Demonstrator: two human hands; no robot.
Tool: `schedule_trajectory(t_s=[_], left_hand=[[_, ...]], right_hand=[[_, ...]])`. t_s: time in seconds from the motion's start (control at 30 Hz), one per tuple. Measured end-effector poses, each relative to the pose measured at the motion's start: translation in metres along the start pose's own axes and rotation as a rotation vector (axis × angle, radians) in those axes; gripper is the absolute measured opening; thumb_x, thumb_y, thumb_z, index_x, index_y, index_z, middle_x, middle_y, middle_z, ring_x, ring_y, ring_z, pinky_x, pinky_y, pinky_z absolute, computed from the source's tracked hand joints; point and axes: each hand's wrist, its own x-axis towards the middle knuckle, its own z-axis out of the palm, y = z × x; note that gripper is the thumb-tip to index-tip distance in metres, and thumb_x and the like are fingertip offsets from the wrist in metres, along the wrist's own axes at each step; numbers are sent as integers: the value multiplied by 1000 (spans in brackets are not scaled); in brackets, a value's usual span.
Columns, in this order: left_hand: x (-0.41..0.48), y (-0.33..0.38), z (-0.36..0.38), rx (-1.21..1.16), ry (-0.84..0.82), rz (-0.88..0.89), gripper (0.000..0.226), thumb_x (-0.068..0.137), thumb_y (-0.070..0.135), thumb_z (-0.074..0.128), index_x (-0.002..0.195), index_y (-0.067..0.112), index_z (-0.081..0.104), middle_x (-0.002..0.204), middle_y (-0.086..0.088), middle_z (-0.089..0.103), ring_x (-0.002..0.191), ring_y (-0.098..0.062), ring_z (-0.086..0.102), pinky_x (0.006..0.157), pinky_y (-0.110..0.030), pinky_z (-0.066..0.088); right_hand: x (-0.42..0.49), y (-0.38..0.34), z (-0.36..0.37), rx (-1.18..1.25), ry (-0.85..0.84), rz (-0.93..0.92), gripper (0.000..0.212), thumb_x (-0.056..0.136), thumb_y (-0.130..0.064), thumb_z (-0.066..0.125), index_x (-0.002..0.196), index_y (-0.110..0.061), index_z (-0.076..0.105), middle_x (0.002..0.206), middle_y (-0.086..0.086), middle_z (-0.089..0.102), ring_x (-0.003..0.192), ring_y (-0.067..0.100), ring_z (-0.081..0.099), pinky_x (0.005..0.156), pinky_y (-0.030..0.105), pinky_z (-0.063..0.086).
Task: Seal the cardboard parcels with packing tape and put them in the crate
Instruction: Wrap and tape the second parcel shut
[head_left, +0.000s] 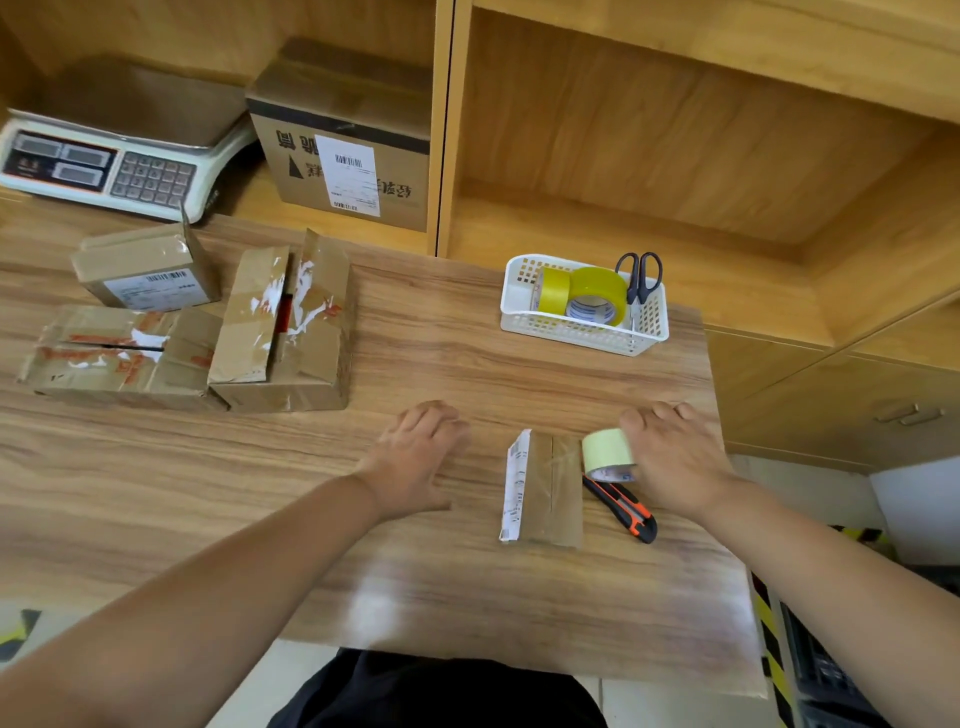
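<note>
Cardboard parcel (551, 491) lying on a wooden table (291, 483).
Right hand (675, 462) grasps the pale packing tape roll (607, 449) just beside it; left hand (415, 460) rests flat, released.

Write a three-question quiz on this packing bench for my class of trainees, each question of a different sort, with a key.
1. True or false: the left hand holds the utility knife.
2. What stands in the white basket with the two yellow tape rolls? A scissors; B a marker; C a stapler.
3. Fill the gap: the right hand grips a ___ at the small parcel's edge.
Key: 1 false, it rests on the table, holding nothing; 2 A; 3 tape roll.
</note>
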Motion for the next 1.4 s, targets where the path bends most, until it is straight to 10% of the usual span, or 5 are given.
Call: schedule_trajectory(t_s=[0.53,0.83,1.07,1.33,1.4], left_hand=[[75,76,-14,96,-341,298,107,81,13,70,152,29,-8,155,1,23,133,-23,33,105,-31,31],[80,69,3,153,-347,340,101,65,35,81,147,37,22,119,1,37,113,-21,40,95,-35,36],[66,49,-2,120,-174,223,82,61,42,80,127,17,38,129,1,38,119,-18,37,100,-28,28],[32,5,-9,80,-126,42,90,61,47,78,135,21,36,128,0,42,121,-20,40,102,-29,29],[25,-4,-9,46,-111,-9,92,59,50,78,136,22,36,125,0,43,119,-20,42,103,-30,30]], right_hand=[[-24,-9,-21,78,158,92,60,61,-72,52,67,-13,50,57,0,56,60,22,55,58,31,43],[-39,-12,-18,106,140,118,73,70,-73,23,75,-9,59,59,1,57,60,23,54,63,32,38],[-34,-18,-27,136,95,59,47,65,-54,65,78,-10,58,61,1,57,62,23,54,66,32,33],[-2,-48,-55,183,8,-24,78,66,-70,11,109,-17,48,102,2,62,106,21,47,86,33,25],[6,-52,-56,162,8,-52,61,79,-67,28,109,-18,47,104,2,63,106,21,47,86,33,24]])
